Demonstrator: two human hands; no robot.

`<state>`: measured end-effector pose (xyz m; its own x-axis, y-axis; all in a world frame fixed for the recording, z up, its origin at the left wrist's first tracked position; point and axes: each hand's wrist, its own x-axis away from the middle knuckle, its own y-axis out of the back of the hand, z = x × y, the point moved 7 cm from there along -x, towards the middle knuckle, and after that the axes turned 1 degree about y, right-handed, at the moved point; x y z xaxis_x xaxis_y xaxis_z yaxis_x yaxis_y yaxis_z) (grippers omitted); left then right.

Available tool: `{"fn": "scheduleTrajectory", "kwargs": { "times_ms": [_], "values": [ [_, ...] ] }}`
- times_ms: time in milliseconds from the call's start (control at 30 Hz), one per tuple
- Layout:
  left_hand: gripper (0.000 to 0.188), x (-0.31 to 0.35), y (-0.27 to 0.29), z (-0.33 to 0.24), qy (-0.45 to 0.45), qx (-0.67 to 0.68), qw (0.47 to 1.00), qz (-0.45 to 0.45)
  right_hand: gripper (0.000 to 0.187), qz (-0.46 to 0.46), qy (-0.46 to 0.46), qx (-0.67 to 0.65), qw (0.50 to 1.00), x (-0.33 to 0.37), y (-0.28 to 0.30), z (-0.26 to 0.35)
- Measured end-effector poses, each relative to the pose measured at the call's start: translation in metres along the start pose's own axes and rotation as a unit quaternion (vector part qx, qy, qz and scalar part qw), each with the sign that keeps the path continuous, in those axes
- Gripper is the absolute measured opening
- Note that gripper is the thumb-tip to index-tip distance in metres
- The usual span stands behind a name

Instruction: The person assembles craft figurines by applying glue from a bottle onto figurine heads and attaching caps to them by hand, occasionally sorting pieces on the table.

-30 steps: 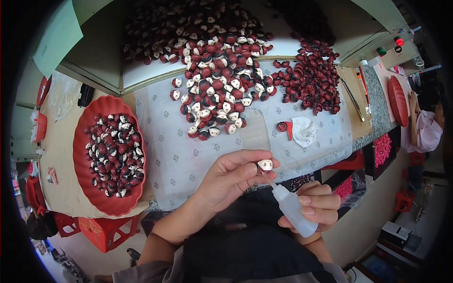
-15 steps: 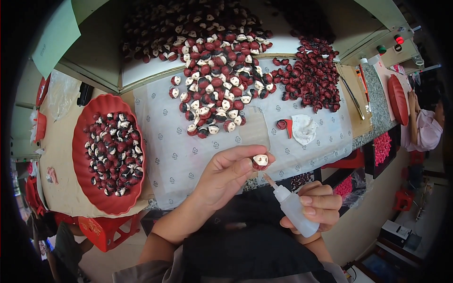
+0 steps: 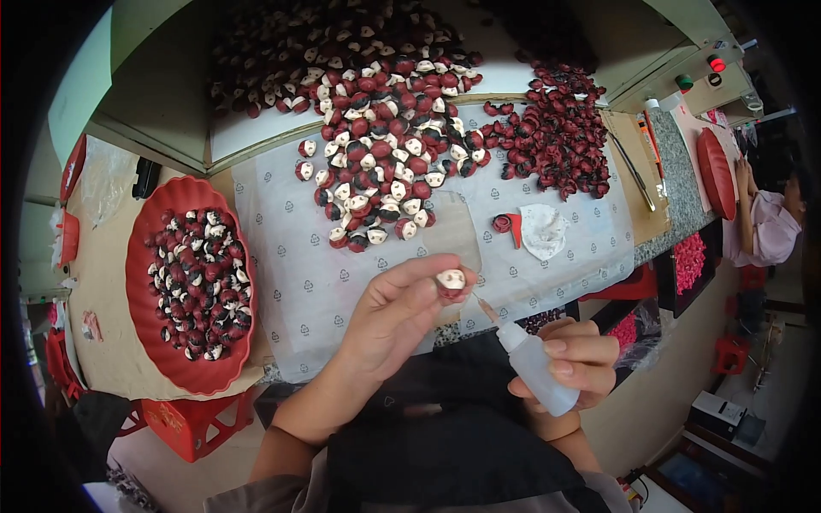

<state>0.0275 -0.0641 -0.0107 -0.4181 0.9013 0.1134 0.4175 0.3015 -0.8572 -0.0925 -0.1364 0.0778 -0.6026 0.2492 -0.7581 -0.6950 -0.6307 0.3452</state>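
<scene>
My left hand (image 3: 402, 312) pinches a small round dark-red piece with a cream-white face (image 3: 451, 280) between thumb and fingertips, above the table's front edge. In my right hand (image 3: 575, 363) is a translucent white squeeze bottle (image 3: 539, 374), tilted, its thin nozzle pointing up and left at the piece. The nozzle's tip is close to the piece; whether they touch I cannot tell. Beyond my hands lies a heap of similar red, white and black pieces (image 3: 376, 162). To its right is a pile of dark-red curved shells (image 3: 556, 141).
A red scalloped basin (image 3: 141, 282) full of such pieces stands at left. At right are a crumpled white pad (image 3: 543, 231) beside a red clip-like item (image 3: 515, 229), and tweezers (image 3: 631, 171). Printed white sheeting (image 3: 299, 291) covers the table. Another person (image 3: 765, 222) sits far right.
The nozzle tip has come nearer to the piece in my left hand. My left hand and the piece appear a little further left and up; the whole view has shifted slightly.
</scene>
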Motion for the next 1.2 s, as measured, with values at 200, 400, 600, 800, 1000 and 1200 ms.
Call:
{"fn": "scheduleTrajectory", "kwargs": {
  "times_ms": [200, 400, 600, 800, 1000, 1200],
  "values": [
    [0.032, 0.003, 0.018, -0.025, -0.084, 0.04, 0.994, -0.051, 0.033, -0.055, -0.182, -0.019, 0.982, 0.005, 0.031, -0.06],
    [0.031, 0.003, 0.022, -0.027, -0.096, 0.047, 0.993, -0.049, 0.021, -0.126, -0.25, 0.018, 0.96, 0.003, 0.05, -0.128],
    [0.029, 0.004, 0.02, -0.024, -0.086, 0.042, 0.994, -0.046, 0.015, -0.012, -0.198, 0.224, 0.954, -0.016, 0.047, -0.146],
    [0.029, 0.002, 0.02, -0.022, -0.081, 0.046, 0.994, -0.056, 0.021, 0.011, -0.262, 0.287, 0.922, -0.016, 0.043, -0.151],
    [0.029, 0.0, 0.021, -0.022, -0.078, 0.054, 0.994, -0.052, 0.019, 0.021, -0.23, 0.303, 0.925, -0.015, 0.046, -0.149],
    [0.03, -0.001, 0.018, -0.02, -0.075, 0.053, 0.994, -0.053, 0.011, -0.058, -0.233, 0.288, 0.927, -0.011, 0.055, -0.135]
  ]
}}
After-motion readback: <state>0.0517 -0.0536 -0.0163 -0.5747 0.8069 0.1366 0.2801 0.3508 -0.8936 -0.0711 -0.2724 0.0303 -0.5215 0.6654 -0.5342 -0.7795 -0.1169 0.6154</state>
